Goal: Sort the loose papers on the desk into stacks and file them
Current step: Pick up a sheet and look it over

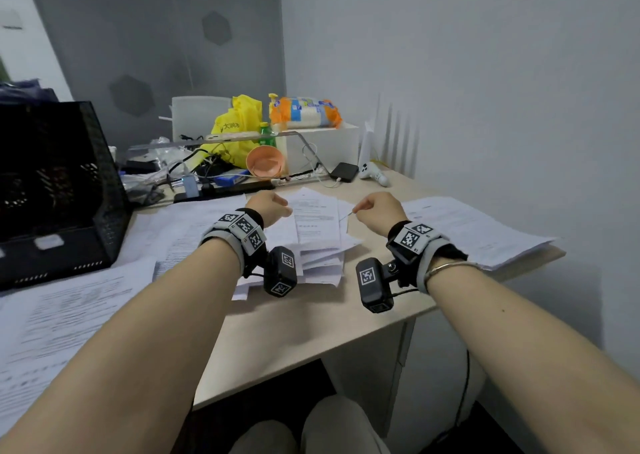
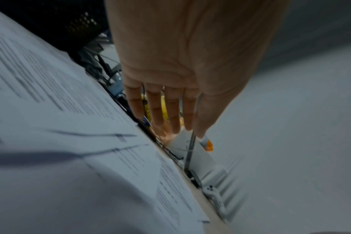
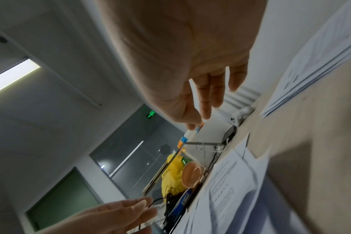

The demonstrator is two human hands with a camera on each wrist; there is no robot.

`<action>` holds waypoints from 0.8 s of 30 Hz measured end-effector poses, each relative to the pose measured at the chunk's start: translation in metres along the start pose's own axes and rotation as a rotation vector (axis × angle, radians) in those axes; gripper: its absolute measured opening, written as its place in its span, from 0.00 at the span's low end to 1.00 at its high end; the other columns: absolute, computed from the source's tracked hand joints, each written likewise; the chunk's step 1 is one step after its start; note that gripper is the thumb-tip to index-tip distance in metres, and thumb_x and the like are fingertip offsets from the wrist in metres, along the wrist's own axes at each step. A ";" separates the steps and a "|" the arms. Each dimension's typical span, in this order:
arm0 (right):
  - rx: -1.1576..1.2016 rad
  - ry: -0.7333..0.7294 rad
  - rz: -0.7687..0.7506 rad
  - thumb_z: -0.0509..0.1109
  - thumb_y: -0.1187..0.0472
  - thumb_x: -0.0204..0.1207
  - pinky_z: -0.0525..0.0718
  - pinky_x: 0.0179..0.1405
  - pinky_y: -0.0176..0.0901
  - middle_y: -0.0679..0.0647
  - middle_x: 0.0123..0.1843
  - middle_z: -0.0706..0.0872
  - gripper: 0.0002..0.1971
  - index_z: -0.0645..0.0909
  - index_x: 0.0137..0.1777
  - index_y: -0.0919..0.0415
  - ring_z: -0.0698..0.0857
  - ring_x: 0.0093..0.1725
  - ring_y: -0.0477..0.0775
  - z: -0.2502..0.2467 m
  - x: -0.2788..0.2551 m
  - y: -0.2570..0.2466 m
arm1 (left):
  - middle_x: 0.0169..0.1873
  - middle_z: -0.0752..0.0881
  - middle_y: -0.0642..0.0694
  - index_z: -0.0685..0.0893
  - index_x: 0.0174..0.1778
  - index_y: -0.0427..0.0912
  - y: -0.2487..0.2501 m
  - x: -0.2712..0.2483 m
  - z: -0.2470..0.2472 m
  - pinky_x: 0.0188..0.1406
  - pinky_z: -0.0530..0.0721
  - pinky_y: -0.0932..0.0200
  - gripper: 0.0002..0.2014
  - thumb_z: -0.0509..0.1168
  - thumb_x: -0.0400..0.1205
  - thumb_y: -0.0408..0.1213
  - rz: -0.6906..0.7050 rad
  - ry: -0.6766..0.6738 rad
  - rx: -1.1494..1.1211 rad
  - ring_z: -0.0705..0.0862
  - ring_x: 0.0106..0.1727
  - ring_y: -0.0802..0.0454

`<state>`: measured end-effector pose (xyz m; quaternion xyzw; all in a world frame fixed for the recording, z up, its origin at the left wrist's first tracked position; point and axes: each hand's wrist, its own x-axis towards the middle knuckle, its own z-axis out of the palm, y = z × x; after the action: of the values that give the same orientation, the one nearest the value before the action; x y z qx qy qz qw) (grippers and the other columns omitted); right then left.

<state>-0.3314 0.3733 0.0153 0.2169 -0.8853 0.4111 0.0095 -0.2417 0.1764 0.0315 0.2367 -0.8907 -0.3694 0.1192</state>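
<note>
Sorting was under way: both your hands hovered over the loose heap of white printed papers [image 1: 317,232].
Your left hand [image 1: 270,206] was relaxed and empty; your right hand [image 1: 375,208] seemingly pinched a sheet's edge, which needed lifting clear.

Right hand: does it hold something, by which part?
Cannot tell: a thin sliver, perhaps a paper's edge, shows at the right hand; the wrist view shows nothing held.

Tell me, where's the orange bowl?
In the head view, the orange bowl leans at the desk's back, between the yellow bag and the white box.
</note>
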 end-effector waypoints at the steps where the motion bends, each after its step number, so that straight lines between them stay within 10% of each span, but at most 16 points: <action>1: 0.007 -0.019 -0.010 0.67 0.64 0.73 0.81 0.60 0.45 0.55 0.53 0.89 0.07 0.85 0.41 0.54 0.84 0.58 0.56 0.008 0.001 -0.007 | 0.64 0.83 0.40 0.81 0.65 0.37 -0.006 -0.001 -0.007 0.59 0.78 0.57 0.18 0.68 0.80 0.39 -0.018 -0.001 0.028 0.80 0.65 0.44; 13: -0.046 -0.349 -0.079 0.69 0.64 0.73 0.84 0.46 0.44 0.54 0.38 0.87 0.07 0.87 0.43 0.67 0.82 0.39 0.50 0.095 -0.002 -0.083 | 0.71 0.77 0.40 0.75 0.72 0.33 -0.075 -0.020 -0.074 0.61 0.74 0.52 0.26 0.62 0.83 0.47 -0.291 -0.158 0.187 0.75 0.72 0.40; 18: -0.145 -0.527 -0.055 0.72 0.58 0.74 0.83 0.49 0.44 0.59 0.49 0.90 0.16 0.85 0.54 0.71 0.84 0.42 0.52 0.126 -0.008 -0.100 | 0.72 0.77 0.42 0.73 0.73 0.33 -0.096 -0.025 -0.087 0.57 0.74 0.52 0.27 0.62 0.83 0.48 -0.356 -0.192 0.189 0.75 0.72 0.41; 24: -0.169 -0.564 0.019 0.74 0.57 0.73 0.84 0.54 0.50 0.61 0.48 0.88 0.13 0.76 0.37 0.65 0.86 0.49 0.59 0.151 -0.010 -0.108 | 0.73 0.75 0.40 0.75 0.72 0.35 -0.123 -0.033 -0.105 0.68 0.71 0.54 0.29 0.62 0.82 0.54 -0.355 -0.050 0.364 0.73 0.73 0.42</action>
<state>-0.2554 0.2046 -0.0083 0.3126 -0.8862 0.2595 -0.2226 -0.1316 0.0544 0.0152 0.3978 -0.8897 -0.2237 -0.0141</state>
